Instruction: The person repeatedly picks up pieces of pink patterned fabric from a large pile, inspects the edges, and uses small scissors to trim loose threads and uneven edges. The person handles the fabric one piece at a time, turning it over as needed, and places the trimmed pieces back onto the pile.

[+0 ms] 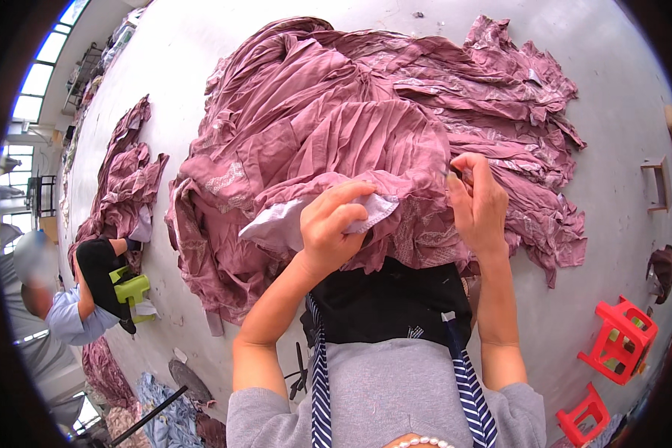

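Note:
A large heap of dusty-pink pleated garments (pixel 366 138) with pale lace bands spreads in front of me and over my lap. My left hand (pixel 332 228) is closed on an edge of the pink cloth, where a white lining (pixel 276 226) is turned outward. To its right, my right hand (pixel 479 205) is closed in a pinch, held up over the cloth. Between its thumb and forefinger shows a small dark tool (pixel 451 173) with a thin, shiny tip, mostly hidden by the fingers. The tip is close to the raised pink fabric.
At left, a person (pixel 89 306) sits on a green stool (pixel 132 288) beside another pink heap (pixel 123 183). Two red plastic stools (pixel 621 340) (pixel 584 416) stand at lower right. Blue cloth (pixel 168 411) lies at lower left, near a black pole (pixel 151 416).

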Tool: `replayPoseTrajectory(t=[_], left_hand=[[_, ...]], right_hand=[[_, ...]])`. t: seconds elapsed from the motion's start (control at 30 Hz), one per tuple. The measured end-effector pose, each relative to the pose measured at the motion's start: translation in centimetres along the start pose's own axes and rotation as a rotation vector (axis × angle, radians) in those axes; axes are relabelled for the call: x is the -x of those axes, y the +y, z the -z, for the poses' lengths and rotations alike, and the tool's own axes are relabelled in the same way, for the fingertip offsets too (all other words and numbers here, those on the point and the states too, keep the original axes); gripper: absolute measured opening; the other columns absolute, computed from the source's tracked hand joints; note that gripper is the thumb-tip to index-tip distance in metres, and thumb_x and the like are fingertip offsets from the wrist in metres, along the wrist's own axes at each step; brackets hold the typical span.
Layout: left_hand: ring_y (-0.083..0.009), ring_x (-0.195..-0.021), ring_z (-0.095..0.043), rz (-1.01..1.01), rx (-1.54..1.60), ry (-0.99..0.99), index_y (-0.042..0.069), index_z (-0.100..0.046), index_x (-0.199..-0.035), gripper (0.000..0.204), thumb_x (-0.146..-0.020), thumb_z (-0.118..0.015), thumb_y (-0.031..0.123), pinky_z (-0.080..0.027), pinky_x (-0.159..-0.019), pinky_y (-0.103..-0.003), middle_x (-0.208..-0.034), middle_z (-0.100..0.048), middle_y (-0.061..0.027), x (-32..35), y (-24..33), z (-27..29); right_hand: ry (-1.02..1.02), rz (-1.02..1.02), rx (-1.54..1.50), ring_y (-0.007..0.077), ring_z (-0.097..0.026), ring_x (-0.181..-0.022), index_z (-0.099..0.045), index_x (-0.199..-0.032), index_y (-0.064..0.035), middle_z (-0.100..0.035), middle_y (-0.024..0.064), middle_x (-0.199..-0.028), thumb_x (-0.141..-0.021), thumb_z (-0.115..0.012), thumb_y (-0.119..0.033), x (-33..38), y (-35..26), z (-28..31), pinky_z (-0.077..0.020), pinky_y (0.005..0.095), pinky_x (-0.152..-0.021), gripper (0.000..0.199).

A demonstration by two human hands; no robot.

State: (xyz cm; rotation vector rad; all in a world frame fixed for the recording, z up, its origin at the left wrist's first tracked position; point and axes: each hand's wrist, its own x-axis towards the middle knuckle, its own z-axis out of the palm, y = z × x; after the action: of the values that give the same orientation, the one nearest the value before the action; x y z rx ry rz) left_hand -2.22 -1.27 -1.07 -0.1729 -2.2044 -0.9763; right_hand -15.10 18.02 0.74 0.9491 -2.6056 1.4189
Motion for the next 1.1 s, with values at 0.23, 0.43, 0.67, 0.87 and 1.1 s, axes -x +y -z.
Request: replayPoseTrajectory(t=[0.23, 0.43, 0.67, 0.87, 1.1], left_hand=[[-0.0357, -0.089, -0.066, -0.196, -0.144, -0.030, 0.002, -0.052, -0.076, 0.015, -0.065, -0.062, -0.002, -0.055, -0.078, -0.043, -0.101, -0.065, -0.0185, -0.7, 0.3, -0.2], [-0.0337, -0.090, -0.067, -0.217, -0.188, -0.046, 0.003, -0.051, -0.074, 0.012, -0.070, -0.062, 0.000, -0.055, -0.079, -0.043, -0.100, -0.065, -0.0174, -1.1, 1.0, 0.1], [-0.0330, -0.090, -0.067, -0.228, -0.190, -0.046, 0.003, -0.053, -0.073, 0.010, -0.070, -0.062, 0.000, -0.055, -0.079, -0.042, -0.100, -0.065, -0.0175, -1.0, 1.3, 0.3], [-0.0330, -0.088, -0.067, -0.217, -0.172, 0.034, 0.004, -0.054, -0.074, 0.010, -0.068, -0.062, 0.000, -0.055, -0.079, -0.042, -0.099, -0.064, -0.0165, -0.5, 1.1, 0.3], [-0.0315, -0.089, -0.065, -0.152, -0.323, -0.066, 0.005, -0.057, -0.082, 0.017, -0.066, -0.064, 0.002, -0.052, -0.080, -0.043, -0.096, -0.063, -0.0125, -0.5, 0.5, 1.9]], right_hand=[[-0.287, -0.047, -0.143, 0.0234, -0.065, -0.063, -0.055, -0.092, -0.0011, -0.064, 0.0126, -0.072, -0.086, -0.070, -0.018, 0.8, -2.1, 1.6, -0.0486, 0.0322, -0.056, 0.023], [-0.353, -0.054, -0.122, 0.0179, -0.063, -0.059, -0.055, -0.087, 0.0012, -0.063, 0.0110, -0.069, -0.086, -0.070, -0.015, 0.7, -2.3, 0.7, -0.0485, 0.0283, -0.056, 0.022], [-0.179, -0.097, -0.231, 0.0161, -0.062, -0.056, -0.057, -0.089, -0.0026, -0.063, 0.0079, -0.064, -0.085, -0.071, -0.017, 0.6, -2.5, 0.3, -0.0448, 0.0290, -0.050, 0.021], [-0.253, -0.205, -0.450, 0.0009, -0.041, -0.064, -0.059, -0.103, -0.0054, -0.058, -0.0045, -0.090, -0.076, -0.079, -0.012, 0.3, -2.7, 1.3, -0.0358, 0.0165, -0.055, 0.035], [-0.238, 0.130, -0.297, 0.0066, -0.045, -0.060, -0.063, -0.092, -0.0038, -0.056, 0.0010, -0.077, -0.068, -0.072, 0.005, 0.5, -2.5, -1.9, -0.0379, 0.0209, -0.054, 0.027]])
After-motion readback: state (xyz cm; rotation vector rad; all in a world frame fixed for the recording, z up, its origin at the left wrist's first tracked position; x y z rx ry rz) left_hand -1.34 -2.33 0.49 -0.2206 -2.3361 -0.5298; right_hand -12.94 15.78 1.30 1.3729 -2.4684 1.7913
